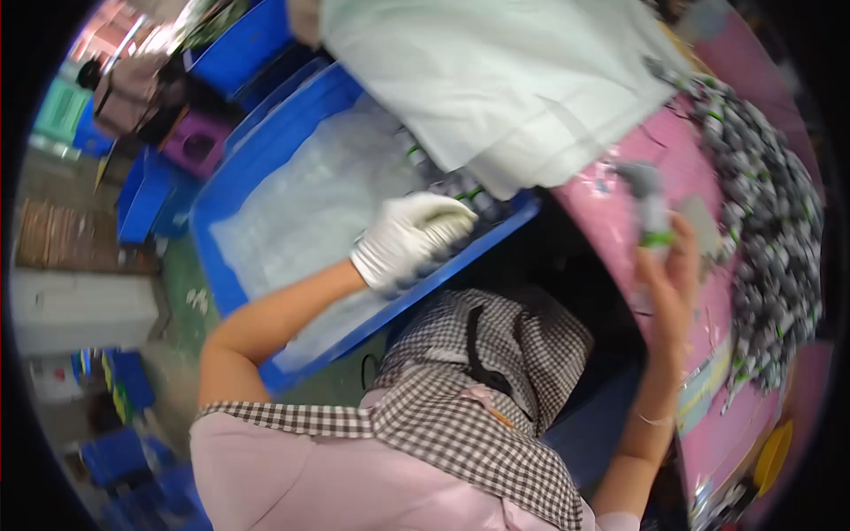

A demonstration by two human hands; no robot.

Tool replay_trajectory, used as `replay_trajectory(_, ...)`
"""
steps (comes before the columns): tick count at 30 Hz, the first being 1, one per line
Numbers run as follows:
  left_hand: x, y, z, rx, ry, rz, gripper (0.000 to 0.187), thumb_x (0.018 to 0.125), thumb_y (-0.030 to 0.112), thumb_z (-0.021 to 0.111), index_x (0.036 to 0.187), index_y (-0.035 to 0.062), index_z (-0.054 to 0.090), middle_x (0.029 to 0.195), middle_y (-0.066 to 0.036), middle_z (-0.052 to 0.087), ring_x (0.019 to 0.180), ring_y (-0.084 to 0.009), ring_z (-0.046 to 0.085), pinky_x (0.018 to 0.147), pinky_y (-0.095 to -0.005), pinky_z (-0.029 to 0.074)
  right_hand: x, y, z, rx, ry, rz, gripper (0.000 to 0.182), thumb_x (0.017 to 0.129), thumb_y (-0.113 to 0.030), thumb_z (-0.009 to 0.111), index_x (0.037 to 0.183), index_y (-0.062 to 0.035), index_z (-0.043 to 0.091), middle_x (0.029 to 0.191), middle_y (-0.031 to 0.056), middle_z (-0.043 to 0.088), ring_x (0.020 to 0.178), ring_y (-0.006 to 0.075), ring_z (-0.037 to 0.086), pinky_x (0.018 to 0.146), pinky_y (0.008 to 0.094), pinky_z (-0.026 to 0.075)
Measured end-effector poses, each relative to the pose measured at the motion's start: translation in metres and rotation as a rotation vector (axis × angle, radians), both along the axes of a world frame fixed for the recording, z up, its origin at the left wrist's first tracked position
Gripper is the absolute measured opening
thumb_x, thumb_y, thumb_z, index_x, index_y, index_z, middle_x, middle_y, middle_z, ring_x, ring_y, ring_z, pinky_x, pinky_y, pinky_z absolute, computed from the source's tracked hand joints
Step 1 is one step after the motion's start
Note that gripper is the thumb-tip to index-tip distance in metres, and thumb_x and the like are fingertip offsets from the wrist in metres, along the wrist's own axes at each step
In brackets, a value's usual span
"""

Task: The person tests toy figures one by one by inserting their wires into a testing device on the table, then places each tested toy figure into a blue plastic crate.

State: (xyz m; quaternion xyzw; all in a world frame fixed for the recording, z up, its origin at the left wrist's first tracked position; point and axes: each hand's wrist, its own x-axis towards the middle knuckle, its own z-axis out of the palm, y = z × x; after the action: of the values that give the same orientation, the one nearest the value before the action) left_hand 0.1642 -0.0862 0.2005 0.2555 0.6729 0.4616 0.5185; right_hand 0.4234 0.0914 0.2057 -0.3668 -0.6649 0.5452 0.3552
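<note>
My left hand (412,237), in a white glove, is closed over the near edge of a blue bin (354,334), its fingers curled round something I cannot make out. Clear plastic (301,195) lines the bin, and small grey and green items (456,184) lie at its right end. My bare right hand (670,279) holds up a small grey and white item with a green band (651,208), blurred, above the pink table (611,212).
A large heap of grey items with green bands (766,230) covers the table's right side. White sheeting (505,80) hangs over the bin's far end. A person (133,93), a purple stool (197,142) and blue crates (146,195) are at the upper left.
</note>
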Motion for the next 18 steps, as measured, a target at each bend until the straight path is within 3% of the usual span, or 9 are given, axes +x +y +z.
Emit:
replay_trajectory(2,0.034,0.04,-0.028,0.501,-0.006,-0.145,0.043,0.087,0.018,0.065,0.123,0.0018,0.049,0.104,-0.008,0.061,0.092,-0.0151,0.058,0.079,-0.0313,0.048,-0.028,-0.023,0.0,-0.22,0.186,0.19,0.046,0.08,0.001,0.064,0.118,-0.0074,0.04,0.089,0.0066,0.057,0.064,0.0094,0.053,0.051,0.0211,0.044)
replay_trajectory(3,0.045,0.058,-0.026,0.491,-0.133,-0.187,0.062,0.085,0.025,0.066,0.133,0.0008,0.036,0.12,-0.011,0.053,0.115,-0.0182,0.048,0.092,-0.032,0.044,-0.034,-0.031,0.0,-0.316,0.195,0.226,0.045,0.081,0.001,0.062,0.118,-0.0065,0.038,0.086,0.0073,0.059,0.06,0.0098,0.054,0.051,0.0208,0.044)
replay_trajectory(6,0.062,0.095,-0.02,0.549,-0.556,-0.003,0.053,0.087,0.025,0.063,0.129,0.0018,0.04,0.113,-0.01,0.056,0.106,-0.0196,0.055,0.088,-0.0312,0.047,-0.029,-0.042,-0.02,-0.575,0.438,0.26,0.041,0.09,-0.024,0.058,0.12,-0.0029,0.038,0.097,0.0218,0.062,0.064,0.0183,0.062,0.056,0.0257,0.05)
replay_trajectory(9,0.078,0.113,-0.012,0.569,-0.558,0.087,0.046,0.089,0.023,0.059,0.127,0.0039,0.042,0.115,-0.009,0.056,0.103,-0.0203,0.057,0.089,-0.0309,0.047,-0.002,-0.038,-0.022,-0.832,0.595,0.191,0.044,0.093,-0.027,0.054,0.125,-0.0008,0.038,0.103,0.0245,0.06,0.066,0.021,0.064,0.066,0.0302,0.056)
replay_trajectory(11,0.087,0.117,-0.009,0.578,-0.583,0.148,0.047,0.089,0.026,0.059,0.128,0.006,0.042,0.119,-0.009,0.056,0.105,-0.02,0.057,0.091,-0.0329,0.047,0.012,-0.036,-0.038,-1.032,0.935,0.327,0.047,0.094,-0.03,0.051,0.13,-0.0032,0.038,0.115,0.0256,0.053,0.074,0.0225,0.065,0.076,0.0347,0.057)
replay_trajectory(14,0.098,0.12,-0.001,0.599,-0.749,0.087,0.045,0.09,0.022,0.058,0.128,0.005,0.042,0.118,-0.009,0.056,0.103,-0.021,0.058,0.089,-0.0344,0.049,0.018,-0.042,-0.057,-0.956,1.197,0.508,0.051,0.093,-0.031,0.052,0.135,-0.0069,0.035,0.124,0.0257,0.048,0.093,0.0273,0.063,0.085,0.0369,0.054)
replay_trajectory(15,0.101,0.12,0.0,0.615,-0.78,0.055,0.045,0.09,0.023,0.058,0.128,0.0058,0.042,0.122,-0.009,0.054,0.107,-0.0222,0.057,0.09,-0.036,0.049,0.016,-0.044,-0.061,-0.884,1.203,0.528,0.049,0.092,-0.033,0.054,0.131,-0.0073,0.04,0.12,0.0216,0.049,0.091,0.0218,0.061,0.073,0.0302,0.057)
replay_trajectory(16,0.106,0.121,0.002,0.61,-0.779,0.038,0.045,0.09,0.023,0.058,0.128,0.0058,0.042,0.122,-0.009,0.054,0.107,-0.0222,0.057,0.09,-0.036,0.049,0.011,-0.048,-0.059,-0.869,1.239,0.452,0.046,0.089,-0.032,0.059,0.127,-0.0083,0.045,0.111,0.0171,0.052,0.071,0.0136,0.057,0.057,0.0215,0.051)
replay_trajectory(18,0.114,0.12,0.01,0.612,-0.651,0.001,0.049,0.089,0.03,0.057,0.13,0.0085,0.04,0.126,-0.009,0.05,0.113,-0.0215,0.053,0.092,-0.038,0.049,0.011,-0.041,-0.064,-0.667,1.161,0.407,0.046,0.087,-0.035,0.061,0.124,-0.0122,0.048,0.103,0.013,0.054,0.056,0.0079,0.047,0.046,0.0181,0.04)
